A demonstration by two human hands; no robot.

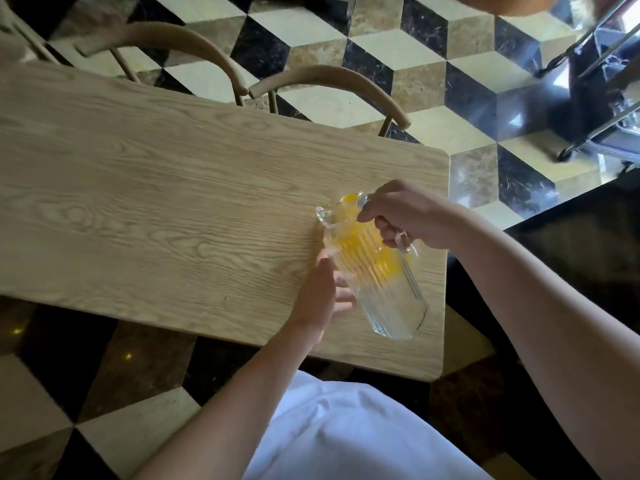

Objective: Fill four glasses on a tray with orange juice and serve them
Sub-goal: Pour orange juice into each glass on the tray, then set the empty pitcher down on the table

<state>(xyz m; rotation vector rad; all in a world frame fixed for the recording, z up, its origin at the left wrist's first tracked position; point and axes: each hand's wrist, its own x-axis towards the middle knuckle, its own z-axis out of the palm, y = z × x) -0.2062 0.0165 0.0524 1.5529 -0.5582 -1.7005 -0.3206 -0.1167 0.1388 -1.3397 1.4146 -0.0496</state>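
Left hand (pixel 320 299) cups the ribbed side of the glass jug (pixel 374 268), fingers wrapped loosely; right hand (pixel 401 216) is closed tight on the handle — jug tilted over the table (pixel 138 188) corner, little juice inside. Beyond, two chairs (pixel 329 81). No tray or glasses in view — pouring looks done, though serving can't be judged.

Pitcher (pixel 377 271) on table's (pixel 173 188) right end, chairs (pixel 329 77) behind.

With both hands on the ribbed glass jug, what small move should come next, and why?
Probably set the ribbed glass jug of orange juice upright on the pale wooden table: the right hand grips its handle, the left hand steadies it, and no glasses are in view.
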